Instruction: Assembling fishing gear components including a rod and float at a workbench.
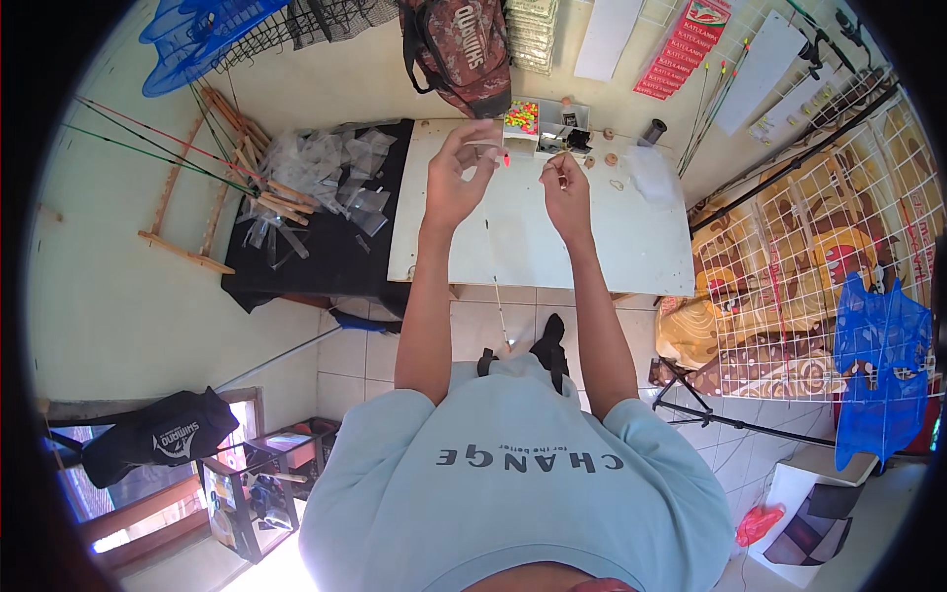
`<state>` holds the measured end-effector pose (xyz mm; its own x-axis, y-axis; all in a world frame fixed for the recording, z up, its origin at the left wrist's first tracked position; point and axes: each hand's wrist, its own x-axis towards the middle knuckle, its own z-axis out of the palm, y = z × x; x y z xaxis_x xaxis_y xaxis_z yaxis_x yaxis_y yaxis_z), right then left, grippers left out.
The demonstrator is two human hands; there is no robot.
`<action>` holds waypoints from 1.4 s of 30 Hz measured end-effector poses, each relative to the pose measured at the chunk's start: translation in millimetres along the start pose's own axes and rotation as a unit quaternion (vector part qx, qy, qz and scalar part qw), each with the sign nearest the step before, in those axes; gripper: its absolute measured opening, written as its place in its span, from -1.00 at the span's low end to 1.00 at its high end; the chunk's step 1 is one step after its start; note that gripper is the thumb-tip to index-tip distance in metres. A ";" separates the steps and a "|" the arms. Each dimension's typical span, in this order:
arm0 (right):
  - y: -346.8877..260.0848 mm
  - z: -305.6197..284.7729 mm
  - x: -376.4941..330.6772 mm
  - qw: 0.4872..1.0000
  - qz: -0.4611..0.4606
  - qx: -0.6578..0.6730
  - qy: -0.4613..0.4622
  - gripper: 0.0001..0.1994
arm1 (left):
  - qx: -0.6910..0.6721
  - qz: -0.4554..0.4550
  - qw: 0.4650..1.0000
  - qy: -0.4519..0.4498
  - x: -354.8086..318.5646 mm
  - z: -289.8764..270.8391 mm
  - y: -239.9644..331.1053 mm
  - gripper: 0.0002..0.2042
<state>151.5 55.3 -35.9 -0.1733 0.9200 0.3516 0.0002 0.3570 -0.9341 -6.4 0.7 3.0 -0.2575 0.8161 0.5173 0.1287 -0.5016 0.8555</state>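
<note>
My left hand [460,178] is raised over the white table [434,252], its fingers curled toward the thumb. A small bright red-pink piece [507,160] shows just beyond its fingertips; I cannot tell whether they touch it. To its right, my right hand [567,202] is closed in a pinch, and what its fingertips hold is too small to make out. Between my forearms, a thin dark-and-pale stick [496,281] like a fishing float's stem runs down past the table's front edge.
Behind my hands stand a tray of bright beads [522,118] and a white compartment box [572,116]. Small round pieces [611,159] and a clear plastic bag [653,178] lie at the right. Plastic scraps [321,178] cover the black cloth [296,247] at left. A camouflage bag [462,54] hangs behind.
</note>
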 end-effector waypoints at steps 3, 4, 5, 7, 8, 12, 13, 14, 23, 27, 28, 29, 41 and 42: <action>-4.5 0.8 2.9 1.000 0.000 0.003 -0.013 -0.90 | -0.053 -0.002 0.998 0.014 -2.9 2.4 3.7 -0.57; -7.8 1.3 4.0 1.000 -0.001 0.010 -0.022 -0.90 | -0.032 -0.007 0.999 0.007 -3.6 2.9 3.0 -0.53; -9.9 1.9 4.7 1.000 -0.001 0.010 -0.021 -0.90 | -0.012 -0.012 1.000 0.000 -4.0 3.3 1.8 -0.49; -12.1 4.4 5.1 0.999 -0.033 0.023 -0.031 -0.89 | 0.000 -0.008 1.000 0.005 -3.2 2.4 -2.7 -0.50; -12.7 5.5 4.8 0.999 -0.034 0.023 -0.032 -0.89 | 0.010 -0.005 1.000 0.009 -3.3 1.5 -4.4 -0.52; -9.4 2.5 3.4 0.999 -0.039 0.012 -0.034 -0.89 | -0.023 -0.027 0.999 0.015 -3.3 1.5 -6.9 -0.61; -8.4 2.2 2.0 0.999 -0.033 0.002 -0.035 -0.89 | -0.020 -0.032 0.999 0.024 -3.0 1.6 -6.6 -0.65; -7.4 2.0 -0.1 0.999 -0.034 0.001 -0.035 -0.89 | -0.016 -0.037 0.999 0.034 -2.6 1.9 -6.1 -0.68; 13.2 7.8 -16.9 0.998 0.008 -0.034 -0.050 -0.90 | -0.077 -0.025 0.995 0.060 -0.7 7.6 -0.5 -0.72; 6.4 4.4 -20.4 0.993 -0.044 -0.076 -0.074 -0.86 | -0.065 -0.020 0.996 0.066 -0.2 9.6 -1.3 -0.70; 4.6 2.5 -20.5 0.990 -0.046 -0.088 -0.102 -0.84 | -0.059 -0.021 0.995 0.074 0.5 10.0 -1.6 -0.70; 2.9 1.2 -21.1 0.990 -0.046 -0.088 -0.102 -0.84 | -0.060 -0.021 0.995 0.074 1.6 10.7 -1.7 -0.70; -21.6 1.9 -14.8 0.982 0.107 0.150 -0.036 -0.79 | -0.056 -0.013 0.996 0.068 -6.3 11.4 -21.7 -0.40; -22.8 2.1 -14.8 0.982 0.107 0.150 -0.036 -0.79 | -0.056 -0.014 0.996 0.068 -7.9 12.1 -22.9 -0.40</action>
<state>152.0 33.1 -20.0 -0.2698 0.9513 0.1493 -0.2441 0.0824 -0.9662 4.3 9.2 -20.4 -0.3883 0.7874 0.4788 0.0147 -0.5142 0.8575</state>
